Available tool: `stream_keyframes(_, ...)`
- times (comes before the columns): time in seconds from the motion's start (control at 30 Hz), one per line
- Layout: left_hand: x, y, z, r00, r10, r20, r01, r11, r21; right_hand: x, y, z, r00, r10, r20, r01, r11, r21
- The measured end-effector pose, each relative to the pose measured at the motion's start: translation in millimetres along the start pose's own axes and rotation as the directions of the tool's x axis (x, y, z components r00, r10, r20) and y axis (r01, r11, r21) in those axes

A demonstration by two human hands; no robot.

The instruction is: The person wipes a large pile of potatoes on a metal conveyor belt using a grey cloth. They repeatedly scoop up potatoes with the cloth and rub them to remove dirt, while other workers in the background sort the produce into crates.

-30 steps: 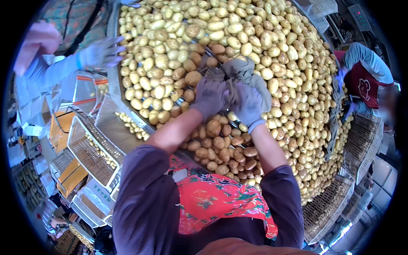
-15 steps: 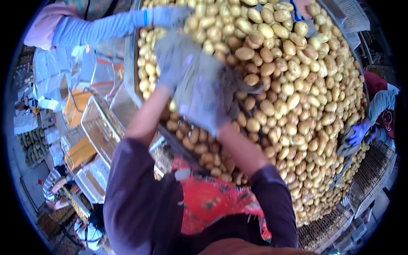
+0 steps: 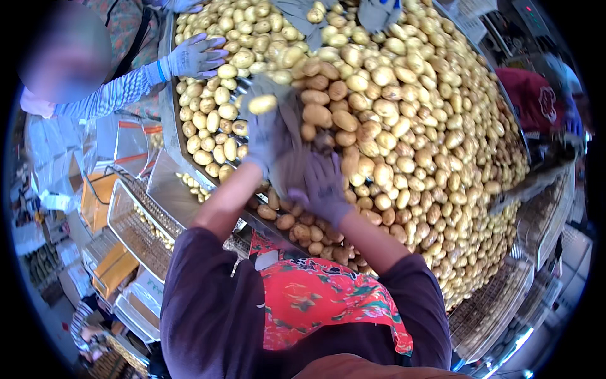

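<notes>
A broad heap of oval, yellow-brown produce (image 3: 404, 164), looking like small potatoes, lies in front of me. My left hand (image 3: 264, 136), in a pale purple-grey glove, holds a grey cloth (image 3: 290, 126) against the heap's near left side. Its fingers are partly hidden and blurred. A single yellow potato (image 3: 262, 104) shows over the cloth at that hand's fingertips. My right hand (image 3: 325, 186), gloved alike, lies on the brown potatoes (image 3: 284, 221) near the rim. Its fingers are stretched out and spread, and its thumb side touches the cloth.
A metal rim (image 3: 173, 120) bounds the heap. At the left, a co-worker's gloved hand (image 3: 196, 57) rests over potatoes. Another person's glove and cloth (image 3: 379, 14) show at the far edge. A person in dark red (image 3: 530, 98) stands right. Plastic crates (image 3: 142, 230) stand lower left.
My hands, earlier close together under the bunched cloth, are now farther apart, the right spread on the potatoes. The co-worker's hand at the left has drawn back. The view has shifted.
</notes>
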State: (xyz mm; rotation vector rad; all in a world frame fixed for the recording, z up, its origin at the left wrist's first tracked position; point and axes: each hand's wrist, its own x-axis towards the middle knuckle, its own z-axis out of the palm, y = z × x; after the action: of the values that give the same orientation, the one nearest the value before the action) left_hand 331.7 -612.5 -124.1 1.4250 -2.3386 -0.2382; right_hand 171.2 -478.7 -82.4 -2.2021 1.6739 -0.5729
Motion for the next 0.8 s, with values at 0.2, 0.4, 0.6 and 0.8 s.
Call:
stream_keyframes(0.2, 27, 8, -8, 0.872, -0.23, 0.432, 0.237, 0.971, 0.039, 49, 30, -24, 0.862, 0.448, 0.237, -0.506, 0.742, 0.439)
stream_keyframes(0.4, -67, 13, -70, 0.751, 0.325, 0.574, -0.047, 0.894, -0.445, -39, 51, -95, 0.897, 0.4, 0.187, -0.378, 0.477, 0.793)
stream_keyframes(0.6, -63, 24, -36, 0.9, 0.219, 0.378, -0.266, 0.961, 0.077, -79, -39, -130, 0.918, 0.383, 0.099, -0.119, 0.027, 0.993)
stream_keyframes(0.8, -16, 78, -56, 0.967, 0.181, 0.179, -0.144, 0.968, -0.205, -100, -72, -224, 0.92, 0.354, -0.167, 0.134, 0.116, 0.984)
